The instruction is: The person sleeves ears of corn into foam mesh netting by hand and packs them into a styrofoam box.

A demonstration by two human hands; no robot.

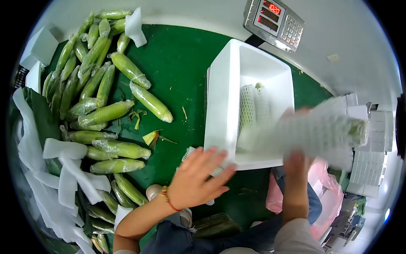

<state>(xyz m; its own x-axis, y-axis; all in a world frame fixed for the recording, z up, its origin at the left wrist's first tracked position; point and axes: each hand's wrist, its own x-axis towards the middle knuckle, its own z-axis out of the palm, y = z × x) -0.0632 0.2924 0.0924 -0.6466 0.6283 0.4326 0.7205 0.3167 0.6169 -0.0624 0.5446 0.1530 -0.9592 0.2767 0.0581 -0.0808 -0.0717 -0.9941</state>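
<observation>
My left hand (198, 178) is spread open with nothing in it, near the lower left corner of the white foam box (222, 99). Beneath it, partly hidden, lies a piece of white foam netting (189, 153). My right hand (298, 161) holds a netted corn cob (317, 131), blurred by motion, over the right side of the box. A green tip shows at the cob's right end. Inside the box stand netted cobs (247, 103) against the left part. The box rests on a scale with a lit display (270, 12).
Many plastic-wrapped corn cobs (120, 149) lie in a pile on the green table (177, 55) at the left. White foam sheets (34, 169) hang along the left edge. A pink bag (327, 178) is at the lower right, with stacked white boxes (368, 165) beyond.
</observation>
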